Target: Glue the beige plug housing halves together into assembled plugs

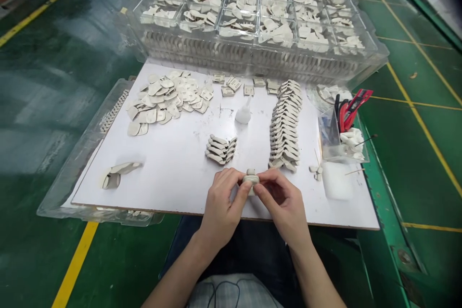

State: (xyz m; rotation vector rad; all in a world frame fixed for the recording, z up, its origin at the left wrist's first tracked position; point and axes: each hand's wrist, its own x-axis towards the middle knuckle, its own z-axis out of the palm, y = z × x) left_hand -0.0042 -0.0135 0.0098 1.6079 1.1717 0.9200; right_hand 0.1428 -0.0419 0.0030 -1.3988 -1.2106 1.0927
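My left hand [222, 204] and my right hand [283, 204] meet over the near edge of a white board [173, 173]. Together they pinch a small beige plastic piece [250, 180] between thumbs and fingertips. Just beyond the hands lies a short stack of the same beige pieces [221, 149]. To the right of it runs a long overlapped row of pieces [285, 125]. A loose heap of flat beige pieces [166, 101] covers the board's far left.
A small white glue bottle [243, 113] stands mid-board. A clear box [334, 139] at the right holds red-handled tools [352, 106]. Stacked clear compartment trays [252, 14] full of pieces stand behind. Two loose pieces [117, 173] lie near left. Green floor surrounds.
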